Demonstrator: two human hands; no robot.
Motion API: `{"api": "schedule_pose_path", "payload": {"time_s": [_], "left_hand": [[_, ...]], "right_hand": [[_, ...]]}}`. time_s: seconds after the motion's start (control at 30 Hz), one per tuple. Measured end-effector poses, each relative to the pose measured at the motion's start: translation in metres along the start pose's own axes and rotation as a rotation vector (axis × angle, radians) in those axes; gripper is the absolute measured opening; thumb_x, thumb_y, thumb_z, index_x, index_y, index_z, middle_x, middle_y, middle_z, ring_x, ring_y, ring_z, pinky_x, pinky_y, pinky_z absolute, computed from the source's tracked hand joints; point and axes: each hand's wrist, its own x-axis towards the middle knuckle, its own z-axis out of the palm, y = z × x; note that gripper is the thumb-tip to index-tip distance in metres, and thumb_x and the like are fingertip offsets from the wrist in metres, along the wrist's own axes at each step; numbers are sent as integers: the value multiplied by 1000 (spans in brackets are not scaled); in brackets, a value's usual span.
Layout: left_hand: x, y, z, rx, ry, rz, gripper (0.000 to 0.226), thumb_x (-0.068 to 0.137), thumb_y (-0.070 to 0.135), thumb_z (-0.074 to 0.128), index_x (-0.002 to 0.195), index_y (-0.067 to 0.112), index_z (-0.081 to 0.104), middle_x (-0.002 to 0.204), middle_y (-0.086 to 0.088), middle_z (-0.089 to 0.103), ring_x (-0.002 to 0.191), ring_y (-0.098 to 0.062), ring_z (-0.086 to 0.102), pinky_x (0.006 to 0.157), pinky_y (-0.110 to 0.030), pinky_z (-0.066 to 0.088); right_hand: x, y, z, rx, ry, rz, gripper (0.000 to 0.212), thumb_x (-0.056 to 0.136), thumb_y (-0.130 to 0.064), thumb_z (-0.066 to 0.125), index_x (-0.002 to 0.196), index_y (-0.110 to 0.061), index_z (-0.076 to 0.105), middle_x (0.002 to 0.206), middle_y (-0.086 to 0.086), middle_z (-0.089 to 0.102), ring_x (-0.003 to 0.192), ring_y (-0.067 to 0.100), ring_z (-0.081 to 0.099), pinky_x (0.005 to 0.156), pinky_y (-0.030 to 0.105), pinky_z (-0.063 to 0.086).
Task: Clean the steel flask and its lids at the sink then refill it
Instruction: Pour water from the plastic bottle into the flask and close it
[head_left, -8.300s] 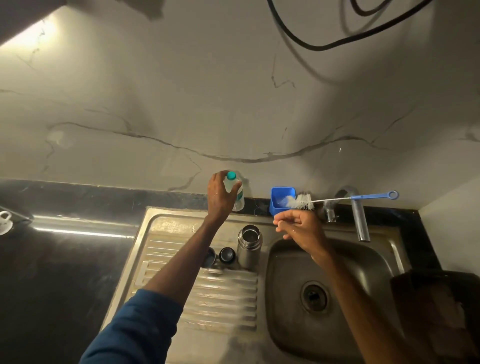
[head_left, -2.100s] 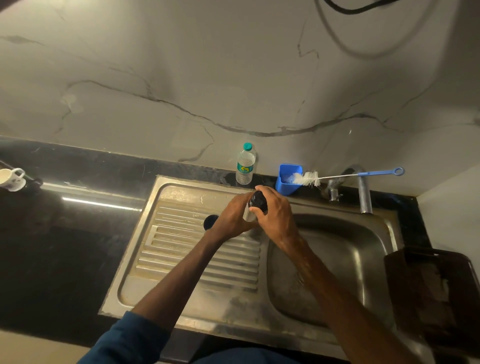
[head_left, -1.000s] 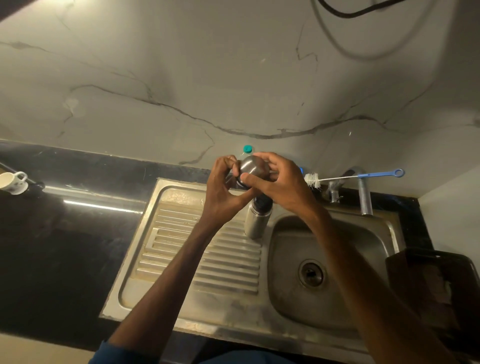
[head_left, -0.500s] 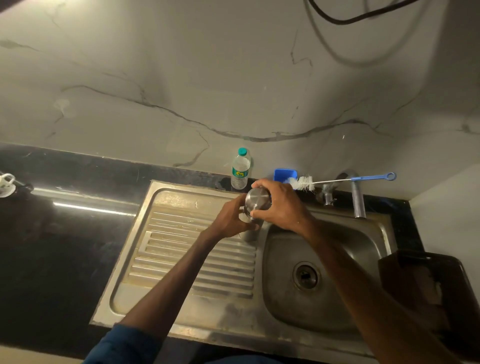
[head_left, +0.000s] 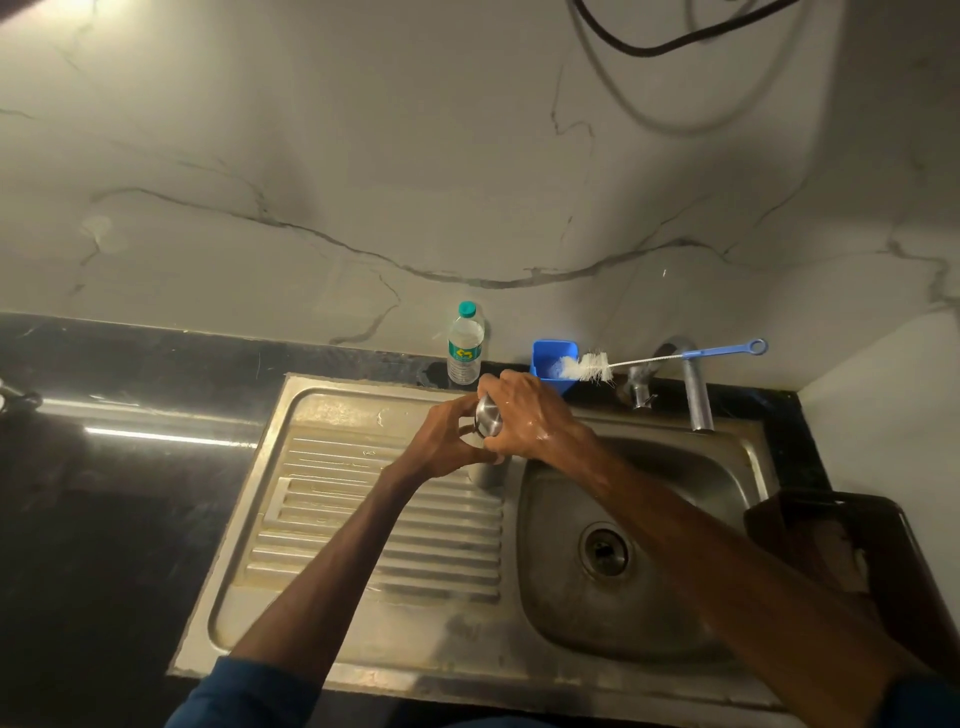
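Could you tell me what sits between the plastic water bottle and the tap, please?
In the head view, a blue cup stands there, a bottle brush's bristles resting in it.

Dim, warm kitchen light with wide-angle bending.
Glare streaks the black counter (head_left: 156, 435) left of the sink (head_left: 332, 408); the wall (head_left: 363, 130) above it glows brightest far up-left; right of it, deep shadow.

Left hand (head_left: 445, 441) and right hand (head_left: 530, 422) hide most of the flask (head_left: 488, 475); a dark tray (head_left: 857, 545), perhaps, runs off the right edge.
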Motion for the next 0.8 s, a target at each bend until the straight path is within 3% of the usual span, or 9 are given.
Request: {"api": "schedule_pose_path", "payload": {"time_s": [0.17, 0.27, 0.33, 0.53, 0.67, 0.8], "left_hand": [[0, -2, 1, -17, -1, 1, 66, 67, 24, 98, 126, 21, 68, 114, 15, 72, 106, -3, 67, 87, -11, 52], [2, -4, 1, -16, -9, -7, 67, 68, 23, 97, 128, 20, 67, 117, 12, 72, 108, -3, 67, 90, -14, 53], [2, -5, 1, -12, -17, -9, 67, 69, 23, 97, 127, 22, 66, 116, 16, 69, 106, 2, 66, 87, -10, 51], [3, -6, 1, 8, -15, 1, 75, 67, 30, 98, 133, 22, 63, 125, 8, 70, 110, -9, 67, 92, -18, 53], [2, -5, 2, 14, -3, 6, 65, 70, 27, 96, 128, 26, 66, 117, 13, 71, 105, -1, 67, 82, -10, 53], [3, -8, 3, 33, 8, 2, 66, 71, 28, 96, 129, 19, 66, 118, 8, 71, 102, -2, 67, 81, -7, 52]], "right_hand": [[0, -2, 3, 1, 10, 111, 76, 84, -55, 75, 140, -14, 45, 131, 12, 55, 115, 28, 59, 93, 38, 52], [1, -3, 0, 40, -8, 38, 74, 82, -43, 82, 140, -15, 46, 134, 12, 52, 119, 27, 57, 97, 39, 52], [0, -3, -5, 53, -38, 8, 69, 82, -38, 83, 138, -15, 50, 132, 10, 55, 118, 26, 59, 99, 38, 52], [4, 2, -16, 139, -95, 41, 61, 73, -33, 88, 124, -20, 57, 116, 4, 64, 104, 21, 62, 91, 36, 57], [1, -7, -4, 23, 27, 103, 59, 81, -46, 79, 124, -13, 57, 115, 7, 64, 102, 25, 64, 78, 32, 51], [1, -8, 4, -37, 36, 110, 72, 85, -54, 75, 136, -11, 48, 127, 11, 57, 115, 28, 58, 92, 37, 51]]}}
